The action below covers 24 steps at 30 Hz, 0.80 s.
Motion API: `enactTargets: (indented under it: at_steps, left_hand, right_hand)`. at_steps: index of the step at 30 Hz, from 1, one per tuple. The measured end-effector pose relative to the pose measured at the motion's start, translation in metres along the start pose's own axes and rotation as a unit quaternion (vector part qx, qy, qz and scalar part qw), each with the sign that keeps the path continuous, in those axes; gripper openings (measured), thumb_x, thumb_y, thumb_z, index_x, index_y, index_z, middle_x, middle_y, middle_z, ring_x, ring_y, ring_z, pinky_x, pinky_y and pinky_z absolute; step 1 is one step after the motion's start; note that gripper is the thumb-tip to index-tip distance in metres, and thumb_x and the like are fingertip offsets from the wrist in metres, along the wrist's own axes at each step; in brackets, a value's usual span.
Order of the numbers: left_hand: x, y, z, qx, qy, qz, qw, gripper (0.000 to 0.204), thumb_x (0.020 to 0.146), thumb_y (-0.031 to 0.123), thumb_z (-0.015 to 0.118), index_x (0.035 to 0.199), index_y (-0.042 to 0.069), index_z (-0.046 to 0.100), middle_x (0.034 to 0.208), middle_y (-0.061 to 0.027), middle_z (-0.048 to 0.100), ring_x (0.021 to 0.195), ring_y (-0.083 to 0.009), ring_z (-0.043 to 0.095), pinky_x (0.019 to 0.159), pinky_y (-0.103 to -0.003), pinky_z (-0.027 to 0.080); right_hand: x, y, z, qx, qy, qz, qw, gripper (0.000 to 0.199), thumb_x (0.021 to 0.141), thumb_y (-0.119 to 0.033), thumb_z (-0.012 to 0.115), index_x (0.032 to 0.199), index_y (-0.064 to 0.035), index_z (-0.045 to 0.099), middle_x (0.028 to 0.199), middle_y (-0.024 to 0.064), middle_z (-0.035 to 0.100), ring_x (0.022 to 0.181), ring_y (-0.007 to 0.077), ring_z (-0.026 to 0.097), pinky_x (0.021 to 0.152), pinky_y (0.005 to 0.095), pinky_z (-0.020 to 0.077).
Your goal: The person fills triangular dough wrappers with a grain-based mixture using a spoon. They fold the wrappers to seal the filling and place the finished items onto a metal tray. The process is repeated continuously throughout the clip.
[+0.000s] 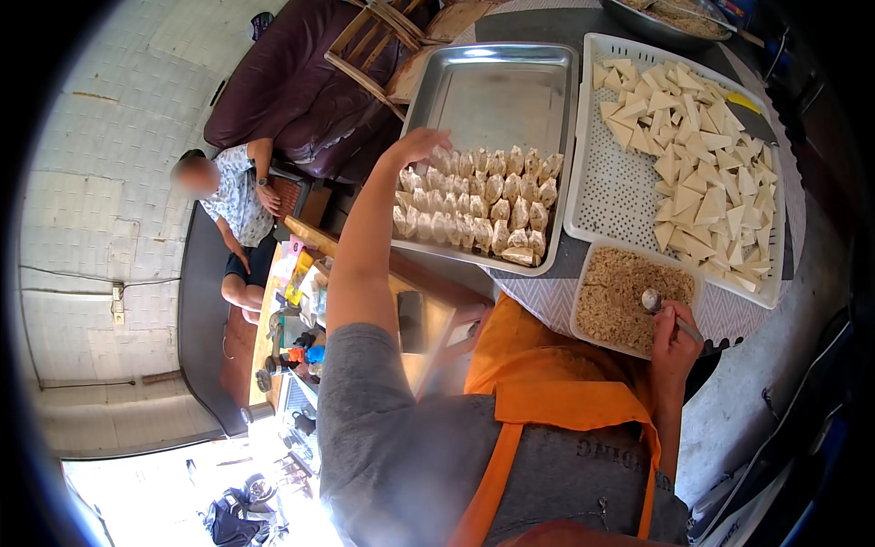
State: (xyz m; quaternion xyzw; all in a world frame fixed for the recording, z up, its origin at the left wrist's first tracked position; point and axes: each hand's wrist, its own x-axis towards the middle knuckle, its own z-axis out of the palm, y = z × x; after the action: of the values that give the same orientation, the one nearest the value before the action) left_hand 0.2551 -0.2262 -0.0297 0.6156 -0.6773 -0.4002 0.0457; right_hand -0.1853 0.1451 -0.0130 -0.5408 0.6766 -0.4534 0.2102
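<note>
My left hand [423,146] reaches over the left side of a rectangular metal tray [497,100], fingers stretched out at the left end of the farthest row of stuffed pieces [492,187]. These pale wedges with grainy filling stand in several rows across the tray's near half. My right hand [673,339] is closed around a metal spoon [651,300], its bowl resting on crumbly brown filling [609,283] in a white plastic container [576,314]. Beyond that container, a white perforated basket [620,196] holds a heap of cream-coloured triangles [697,173], apparently tofu.
A yellow-handled implement [743,102] lies at the basket's far right. Behind stands a metal bowl [674,23] of similar filling. A wooden chair [374,46] and dark sofa [292,73] are at the far left. Another person [237,191] sits left, beside a cluttered wooden table [273,337].
</note>
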Motion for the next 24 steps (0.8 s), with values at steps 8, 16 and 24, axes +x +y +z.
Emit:
enactTargets:
  at_steps: [8, 16, 24]
  left_hand:
    - [0.019, 0.113, 0.050, 0.112, 0.281, 0.324, 0.896, 0.021, 0.088, 0.020, 0.057, 0.095, 0.003, 0.068, 0.096, -0.0183, 0.066, 0.094, -0.0377, 0.061, 0.082, -0.043, 0.049]
    - [0.045, 0.233, 0.201, 0.279, 0.243, 0.463, 0.805, 0.031, 0.075, 0.003, 0.060, 0.106, 0.007, 0.060, 0.101, -0.0137, 0.060, 0.097, -0.0324, 0.058, 0.080, -0.040, 0.049]
    - [0.024, 0.226, 0.230, 0.260, 0.275, 0.425, 0.822, 0.027, 0.075, 0.002, 0.058, 0.102, 0.004, 0.055, 0.106, -0.0157, 0.053, 0.092, -0.0327, 0.060, 0.072, -0.043, 0.049]
  right_hand:
    - [0.004, 0.000, 0.001, 0.009, 0.023, -0.035, 0.999, 0.014, 0.093, -0.006, 0.054, 0.089, 0.0055, 0.063, 0.070, 0.0079, 0.062, 0.061, 0.0104, 0.057, 0.055, 0.0239, 0.0446]
    - [0.005, 0.002, 0.001, -0.005, 0.031, -0.007, 0.999, 0.007, 0.089, -0.003, 0.057, 0.089, 0.0021, 0.063, 0.072, 0.0109, 0.063, 0.057, 0.0171, 0.060, 0.053, 0.0280, 0.0465]
    - [0.000, 0.003, 0.006, -0.032, 0.036, -0.058, 0.997, 0.015, 0.092, -0.005, 0.053, 0.086, 0.0048, 0.063, 0.073, 0.0115, 0.064, 0.057, 0.0198, 0.061, 0.054, 0.0299, 0.0475]
